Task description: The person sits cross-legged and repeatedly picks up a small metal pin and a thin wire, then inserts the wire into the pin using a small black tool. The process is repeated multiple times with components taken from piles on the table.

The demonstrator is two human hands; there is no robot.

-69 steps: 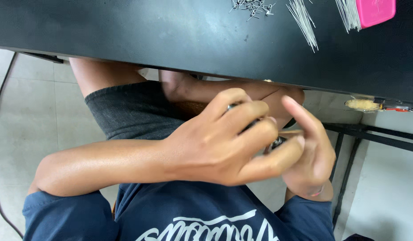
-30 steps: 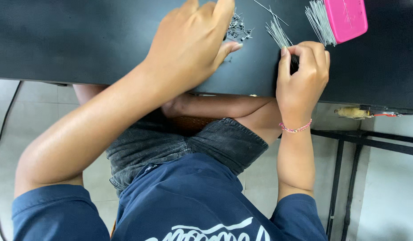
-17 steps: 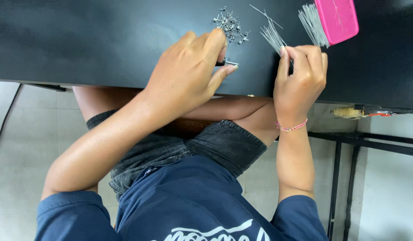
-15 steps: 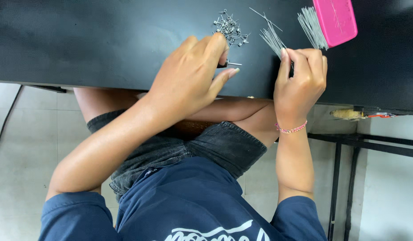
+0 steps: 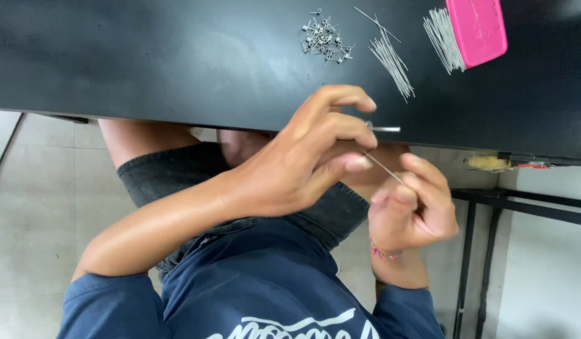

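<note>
The left hand [image 5: 303,160] hangs just below the near edge of the black table [image 5: 146,56], fingers curled together, with a small metal tool [image 5: 383,129] poking out past the index and middle fingertips. Its thumb meets the upper end of one thin straight wire [image 5: 383,168]. That wire slants down to the right hand [image 5: 413,210], whose thumb and forefinger are pressed together, pinching the wire's lower end; the other fingers of that hand fold into the palm. A pink beaded bracelet [image 5: 383,253] circles the right wrist. Both hands sit over the person's lap, off the tabletop, so the wire is held in the air between them.

On the table, three groups of metal parts lie apart from each other: one cluster of small looped wire pieces [image 5: 325,41], too many and too tangled to count; one loose fan of straight wires [image 5: 391,58], with a single wire lying crosswise at its top; and one tighter bundle of straight wires [image 5: 442,30] touching one pink rectangular block [image 5: 477,30]. The single wires in each group are too fine to count
</note>
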